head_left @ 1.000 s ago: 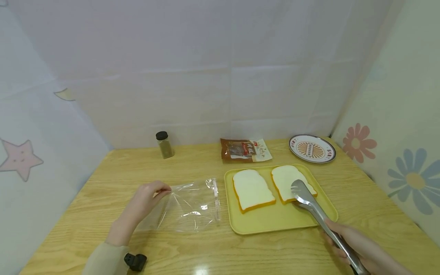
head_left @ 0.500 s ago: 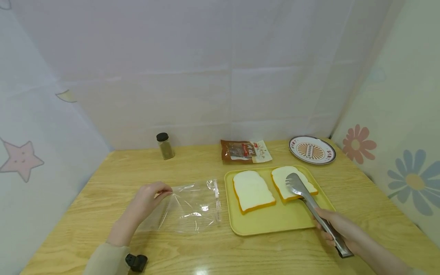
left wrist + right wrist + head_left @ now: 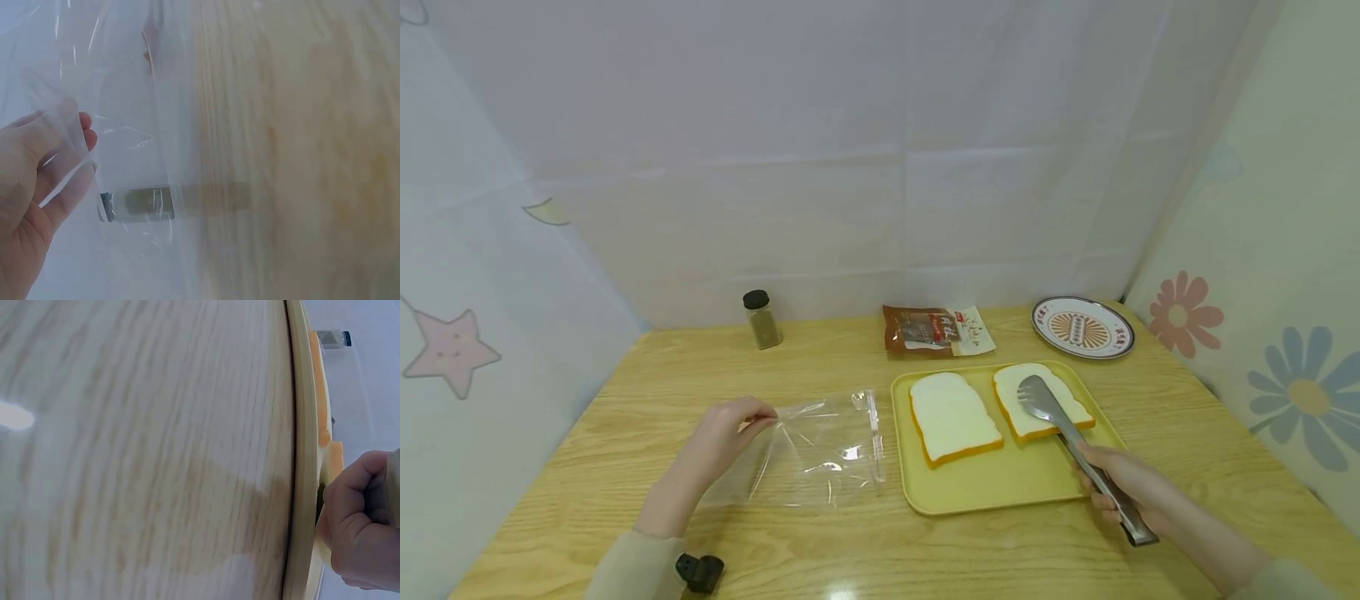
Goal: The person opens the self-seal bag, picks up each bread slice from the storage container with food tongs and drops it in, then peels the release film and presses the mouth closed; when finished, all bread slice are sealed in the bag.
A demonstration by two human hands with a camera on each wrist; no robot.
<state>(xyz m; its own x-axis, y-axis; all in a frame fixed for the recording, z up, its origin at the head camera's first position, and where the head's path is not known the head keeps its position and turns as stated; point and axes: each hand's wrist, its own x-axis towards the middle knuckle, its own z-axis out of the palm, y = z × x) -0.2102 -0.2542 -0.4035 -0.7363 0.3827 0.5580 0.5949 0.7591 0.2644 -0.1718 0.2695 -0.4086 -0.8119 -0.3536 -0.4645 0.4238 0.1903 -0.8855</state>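
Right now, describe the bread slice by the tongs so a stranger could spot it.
On the wooden table, find the yellow tray. Your slice lies on its right, white with orange edges; unlike its twin, it has metal tongs over it.

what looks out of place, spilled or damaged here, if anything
Nothing stands out as spilled or damaged. The clear bag is creased, but the left hand pinches it, which may explain that. Both bread slices are on the yellow tray.
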